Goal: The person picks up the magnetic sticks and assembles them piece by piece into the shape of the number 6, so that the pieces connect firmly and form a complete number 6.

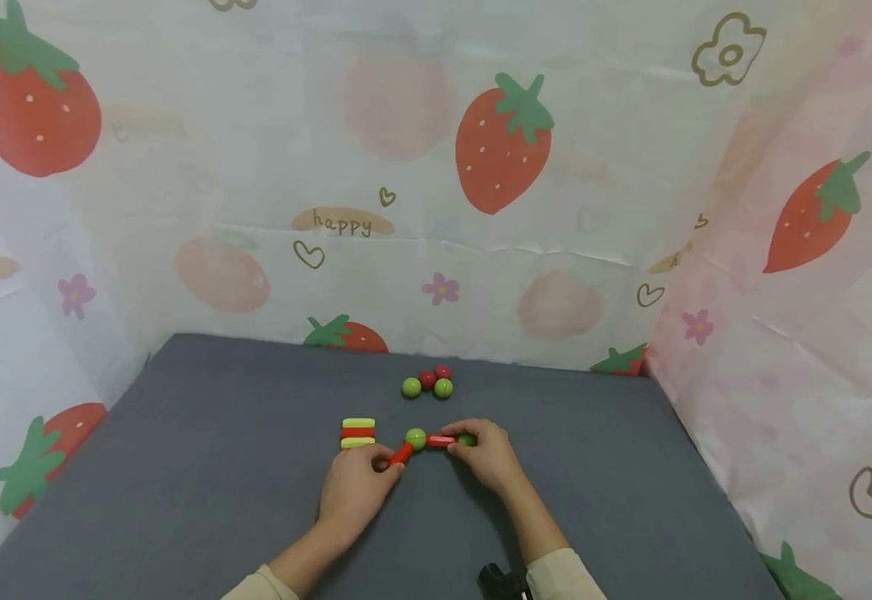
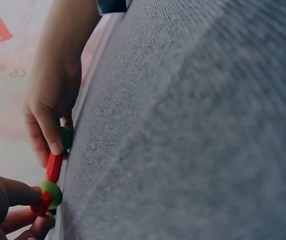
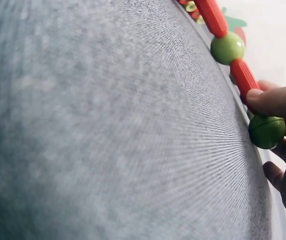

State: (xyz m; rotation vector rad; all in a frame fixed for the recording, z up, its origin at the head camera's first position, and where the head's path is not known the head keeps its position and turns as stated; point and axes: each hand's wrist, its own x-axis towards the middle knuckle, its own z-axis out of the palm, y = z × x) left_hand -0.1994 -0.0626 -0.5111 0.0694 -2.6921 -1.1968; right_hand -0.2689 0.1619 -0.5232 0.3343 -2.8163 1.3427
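A green ball (image 1: pixel 416 439) sits between two red rods, one joined on either side. My left hand (image 1: pixel 353 492) pinches the left red rod (image 1: pixel 402 455), which slants down toward me. On the other side, the right red rod (image 1: pixel 438 441) runs level to a second green ball (image 3: pixel 267 131). Thumb and fingers of my right hand (image 1: pixel 488 457) grip this rod close to that ball, partly covering the ball in the head view. The left wrist view shows a bit of green under the left fingers, too hidden to identify.
Just beyond my left hand lie several short rods, yellow-green ones (image 1: pixel 358 423) and red (image 1: pixel 358 432), side by side. Farther back, two red balls (image 1: pixel 427 380) and two green balls (image 1: pixel 411 387) cluster on the grey table (image 1: pixel 241 433). Strawberry-print cloth (image 1: pixel 421 250) hangs behind the table.
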